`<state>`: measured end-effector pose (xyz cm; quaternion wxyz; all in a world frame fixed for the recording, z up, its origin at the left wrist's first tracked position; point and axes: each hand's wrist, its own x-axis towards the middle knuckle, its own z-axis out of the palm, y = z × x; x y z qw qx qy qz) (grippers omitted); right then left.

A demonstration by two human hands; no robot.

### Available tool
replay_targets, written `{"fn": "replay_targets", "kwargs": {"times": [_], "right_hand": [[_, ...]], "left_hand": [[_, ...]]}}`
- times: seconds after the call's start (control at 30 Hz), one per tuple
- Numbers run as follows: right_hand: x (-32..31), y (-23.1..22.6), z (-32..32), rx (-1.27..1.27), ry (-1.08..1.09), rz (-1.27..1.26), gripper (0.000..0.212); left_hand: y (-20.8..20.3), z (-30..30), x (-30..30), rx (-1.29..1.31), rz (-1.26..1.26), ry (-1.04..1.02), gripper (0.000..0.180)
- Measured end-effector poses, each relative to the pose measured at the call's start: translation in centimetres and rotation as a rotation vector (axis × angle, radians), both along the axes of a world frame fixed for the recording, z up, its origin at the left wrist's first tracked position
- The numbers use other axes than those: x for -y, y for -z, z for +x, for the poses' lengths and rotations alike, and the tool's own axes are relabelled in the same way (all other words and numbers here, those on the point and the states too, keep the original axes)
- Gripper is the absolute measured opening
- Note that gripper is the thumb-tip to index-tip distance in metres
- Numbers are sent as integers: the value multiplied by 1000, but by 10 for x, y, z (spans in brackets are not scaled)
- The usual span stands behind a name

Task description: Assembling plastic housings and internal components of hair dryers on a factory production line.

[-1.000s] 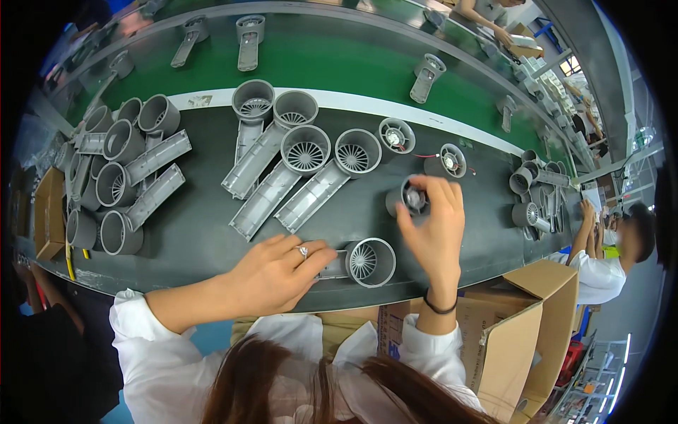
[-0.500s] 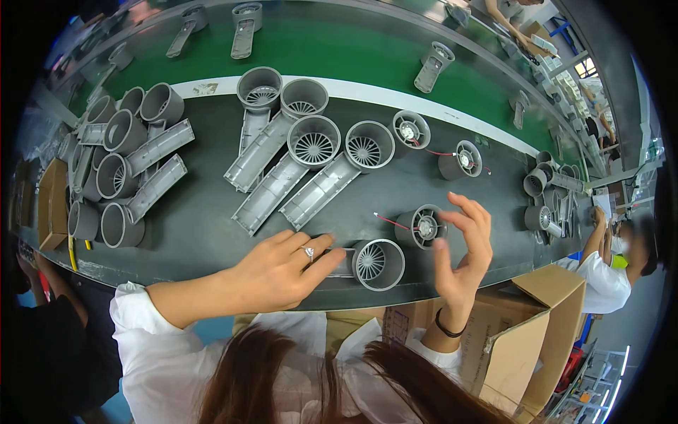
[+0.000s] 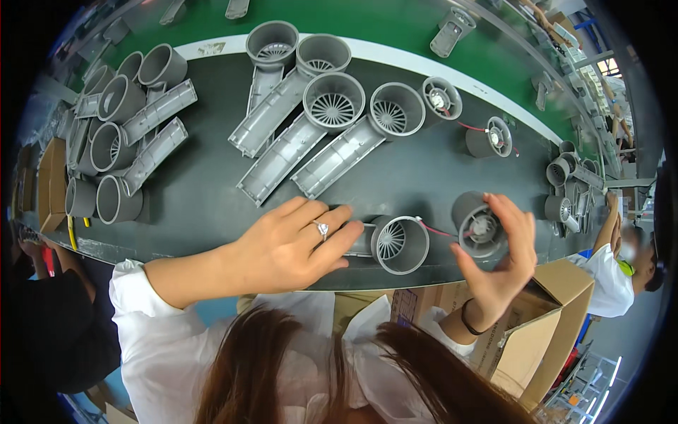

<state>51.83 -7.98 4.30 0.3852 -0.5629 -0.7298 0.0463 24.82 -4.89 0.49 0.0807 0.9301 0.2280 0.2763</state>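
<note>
Fingers and thumb of the right hand (image 3: pixel 505 273) are clamped on the rim of a short, dark-grey plastic cylinder with a motor inside (image 3: pixel 477 225), just right of a light-grey plastic housing with a round grilled cup and flat handle (image 3: pixel 400 245). A thin red wire (image 3: pixel 438 230) bridges the gap between them. Slightly bent fingers of the left hand (image 3: pixel 293 247) lie over that handle.

Beyond, four grey grilled housings (image 3: pixel 282 159) overlap across the dark worktable (image 3: pixel 219 201); two grey motor cylinders (image 3: pixel 487 143) stand to their right. Grey housings crowd the left end (image 3: pixel 119 199) beside a brown cardboard box (image 3: pixel 55 185), and an open cardboard carton (image 3: pixel 533 346) sits below the right edge.

Most of the handle is covered, so whether the left fingers grip or merely press cannot be told. Motor details blur; upper housings on the green conveyor (image 3: pixel 381 21) are cut off.
</note>
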Motion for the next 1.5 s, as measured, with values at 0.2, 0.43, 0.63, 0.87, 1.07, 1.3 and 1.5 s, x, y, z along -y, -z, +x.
{"fn": "replay_targets", "kwargs": {"times": [0.2, 0.43, 0.63, 0.87, 1.07, 1.3, 1.5], "right_hand": [[10, -18, -8, 211, -235, 185, 48], [15, -8, -11, 351, -281, 330, 33], [4, 7, -23, 384, -374, 422, 34], [6, 6, -29, 357, -393, 364, 43], [8, 1, -38, 369, -384, 306, 38], [8, 4, -26, 375, -438, 419, 42], [7, 8, -21, 360, -512, 474, 52]], "left_hand": [[-2, -1, 1, 37, -31, 14, 55], [1, 5, -1, 36, -12, 29, 55], [-1, 1, 4, 93, -64, 20, 44], [-2, 11, 1, 115, -139, -18, 25], [-3, 16, 1, 74, -275, -63, 19], [-3, 18, -1, 122, -369, -63, 11], [-2, 18, -4, 142, -359, -49, 6]]}}
